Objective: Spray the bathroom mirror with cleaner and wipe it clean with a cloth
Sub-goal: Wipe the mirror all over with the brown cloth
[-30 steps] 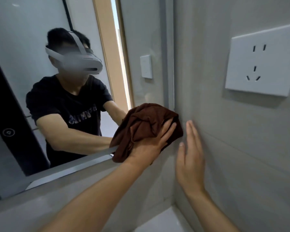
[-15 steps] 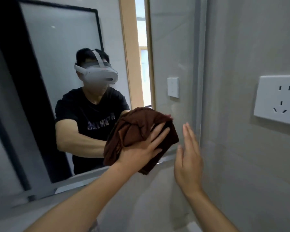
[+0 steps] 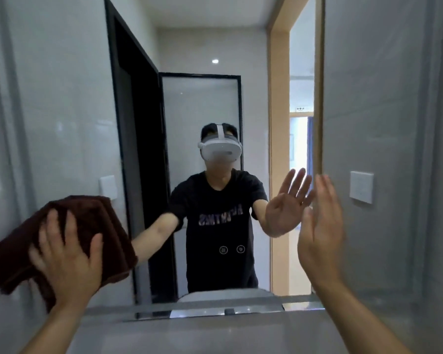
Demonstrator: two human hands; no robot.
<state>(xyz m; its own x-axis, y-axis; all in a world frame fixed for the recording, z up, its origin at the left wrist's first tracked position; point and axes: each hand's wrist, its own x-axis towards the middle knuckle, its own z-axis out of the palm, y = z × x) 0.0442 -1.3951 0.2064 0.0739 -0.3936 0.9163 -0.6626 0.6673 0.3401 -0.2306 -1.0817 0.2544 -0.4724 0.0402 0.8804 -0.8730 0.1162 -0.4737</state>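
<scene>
The bathroom mirror [image 3: 69, 123] fills most of the wall in front of me. My left hand [image 3: 67, 259] presses a dark brown cloth [image 3: 105, 226] flat against the lower left of the glass. My right hand [image 3: 320, 233] is held up with fingers spread and nothing in it, close to the lower right of the mirror; whether it touches the glass I cannot tell. No spray bottle is in view.
The mirror reflects a person in a black T-shirt [image 3: 215, 226] with a white headset, a black-framed door [image 3: 138, 149] and a wooden doorway [image 3: 279, 123]. Two small touch icons [image 3: 232, 249] glow on the glass. A grey wall [image 3: 215, 335] runs below the mirror's bottom edge.
My left hand has swept the cloth from the mirror's right edge to its lower left. My right hand has left the side wall and risen before the glass. The view has turned left.
</scene>
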